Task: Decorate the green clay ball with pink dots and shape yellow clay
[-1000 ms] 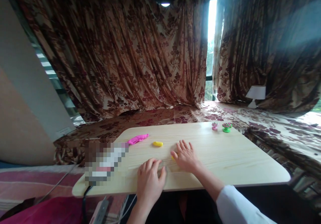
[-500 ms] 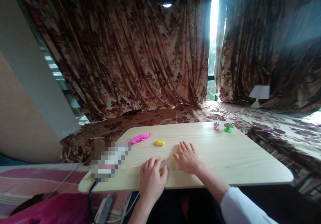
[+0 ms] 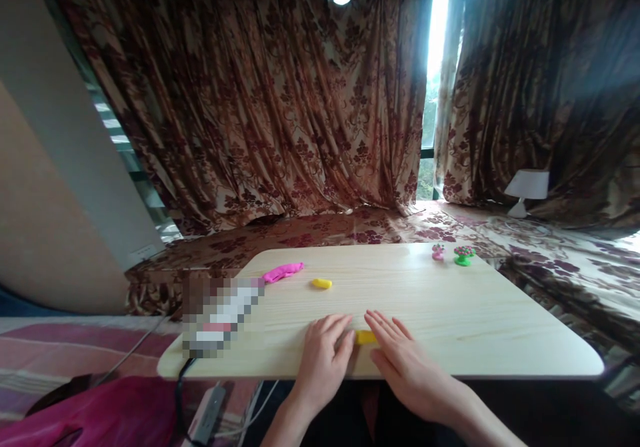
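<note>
A yellow roll of modelling clay lies on the pale wooden table between my two hands. My left hand rests at its left end, fingers extended and slightly curved, with the thumb close to the clay. On the other side, my right hand is stretched flat and partly covers the roll's right end. Neither hand is closed around it. Farther up the table lies a smaller yellow clay piece. Left of that is a long, lumpy strip of pink clay.
Two small dotted-top clay figures, one pink and one green, stand at the far right of the table. A pixelated object with a black cable covers the left side. A white lamp stands behind, before curtains.
My right hand has drawn back toward me, uncovering part of the yellow clay. My left hand has shifted right, so the hands are closer together. The view has tilted slightly.
</note>
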`<state>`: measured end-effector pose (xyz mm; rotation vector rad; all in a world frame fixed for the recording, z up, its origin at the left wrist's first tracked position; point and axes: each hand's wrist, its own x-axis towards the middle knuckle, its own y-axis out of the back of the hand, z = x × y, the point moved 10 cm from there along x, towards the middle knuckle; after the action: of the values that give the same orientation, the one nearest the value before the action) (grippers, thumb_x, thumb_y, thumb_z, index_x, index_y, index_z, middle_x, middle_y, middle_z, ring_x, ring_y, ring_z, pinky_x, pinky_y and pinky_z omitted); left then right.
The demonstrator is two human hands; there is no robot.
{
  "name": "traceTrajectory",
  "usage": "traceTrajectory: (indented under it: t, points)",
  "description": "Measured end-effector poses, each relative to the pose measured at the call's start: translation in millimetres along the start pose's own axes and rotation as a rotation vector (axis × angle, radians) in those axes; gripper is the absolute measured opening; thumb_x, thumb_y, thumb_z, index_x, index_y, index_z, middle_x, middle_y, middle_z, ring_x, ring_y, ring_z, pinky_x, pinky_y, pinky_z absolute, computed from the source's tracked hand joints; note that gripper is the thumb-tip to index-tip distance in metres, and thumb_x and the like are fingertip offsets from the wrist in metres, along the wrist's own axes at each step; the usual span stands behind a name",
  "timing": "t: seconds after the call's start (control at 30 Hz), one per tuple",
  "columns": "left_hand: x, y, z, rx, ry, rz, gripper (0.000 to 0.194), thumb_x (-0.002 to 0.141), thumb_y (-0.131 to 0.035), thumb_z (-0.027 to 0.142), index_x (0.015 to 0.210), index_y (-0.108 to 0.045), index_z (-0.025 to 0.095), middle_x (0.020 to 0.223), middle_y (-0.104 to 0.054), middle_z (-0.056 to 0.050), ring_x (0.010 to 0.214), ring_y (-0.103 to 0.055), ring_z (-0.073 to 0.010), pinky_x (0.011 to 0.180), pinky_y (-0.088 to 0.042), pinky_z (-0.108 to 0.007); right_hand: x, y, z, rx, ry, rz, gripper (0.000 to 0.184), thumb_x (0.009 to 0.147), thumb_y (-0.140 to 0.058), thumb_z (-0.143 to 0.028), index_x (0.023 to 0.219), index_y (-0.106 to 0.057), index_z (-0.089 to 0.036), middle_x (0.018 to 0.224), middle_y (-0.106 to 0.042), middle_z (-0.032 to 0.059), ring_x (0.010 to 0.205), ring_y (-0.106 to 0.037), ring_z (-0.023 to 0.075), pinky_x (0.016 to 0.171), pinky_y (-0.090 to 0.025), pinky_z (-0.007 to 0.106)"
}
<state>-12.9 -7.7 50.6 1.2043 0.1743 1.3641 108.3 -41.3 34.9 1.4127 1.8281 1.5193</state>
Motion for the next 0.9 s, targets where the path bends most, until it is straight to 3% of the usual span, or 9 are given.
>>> traceTrajectory:
  t: [0.17, 0.27, 0.4, 0.6, 0.77, 0.9]
  points:
    - [0.7, -7.0, 7.4, 0.002, -0.019, -0.066, 0.029, 0.082, -0.048, 0.028, 0.108, -0.060, 0.029, 0.105, -0.062, -0.003, 0.099, -0.053, -0.0199, 0.090, -0.040, -0.038, 0.3, 24.1, 62.4, -0.008, -0.145, 0.154, 0.043, 0.083, -0.043, -0.027, 0.126, -0.048, -0.023, 0.134, -0.044, 0.0046, 0.127, -0.032, 0.0220, 0.103, -0.029, 0.043]
    - [1.7, -8.2, 2.8, -0.024, -0.006, -0.055, 0.029, 0.076, -0.055, 0.024, 0.104, -0.062, 0.029, 0.103, -0.062, -0.002, 0.098, -0.054, -0.0205, 0.090, -0.041, -0.039, -7.3, 20.9, 77.3, 0.017, -0.170, 0.181, 0.034, 0.080, -0.047, -0.027, 0.112, -0.060, -0.024, 0.119, -0.057, 0.0061, 0.118, -0.043, 0.0237, 0.098, -0.035, 0.042]
    - [4.0, -7.6, -6.9, -0.224, 0.078, -0.068, 0.021, 0.073, -0.059, 0.024, 0.093, -0.066, 0.026, 0.099, -0.064, -0.003, 0.097, -0.056, -0.0209, 0.091, -0.041, -0.038, -10.2, 21.4, 75.5, 0.123, -0.181, 0.259, 0.025, 0.080, -0.048, -0.028, 0.098, -0.065, -0.025, 0.103, -0.064, 0.0059, 0.106, -0.051, 0.0234, 0.091, -0.041, 0.040]
    - [22.9, -4.6, -12.2, -0.716, 0.278, -0.052, 0.030, 0.075, -0.059, 0.034, 0.100, -0.062, 0.017, 0.099, -0.066, -0.006, 0.094, -0.060, -0.0201, 0.087, -0.045, -0.033, 1.8, 25.0, 50.7, 0.231, -0.117, 0.349, 0.017, 0.079, -0.054, -0.029, 0.090, -0.066, -0.025, 0.098, -0.062, 0.0056, 0.097, -0.052, 0.0216, 0.085, -0.043, 0.035]
    - [43.8, -6.5, 14.9, -0.746, 0.192, 0.004, 0.032, 0.078, -0.057, 0.032, 0.106, -0.060, 0.017, 0.102, -0.064, -0.007, 0.094, -0.059, -0.0184, 0.087, -0.044, -0.031, 11.4, 16.7, 41.6, 0.209, -0.178, 0.339, 0.011, 0.079, -0.055, -0.026, 0.083, -0.065, -0.024, 0.082, -0.063, 0.0029, 0.089, -0.054, 0.0204, 0.080, -0.043, 0.033]
    - [50.6, -14.2, 30.7, -0.708, 0.116, -0.007, 0.030, 0.079, -0.054, 0.031, 0.106, -0.061, 0.018, 0.100, -0.063, -0.006, 0.092, -0.058, -0.0173, 0.088, -0.043, -0.031, 9.1, 16.5, 50.3, 0.176, -0.203, 0.322, 0.014, 0.078, -0.054, -0.027, 0.085, -0.066, -0.023, 0.090, -0.064, 0.0045, 0.092, -0.054, 0.0217, 0.084, -0.043, 0.035]
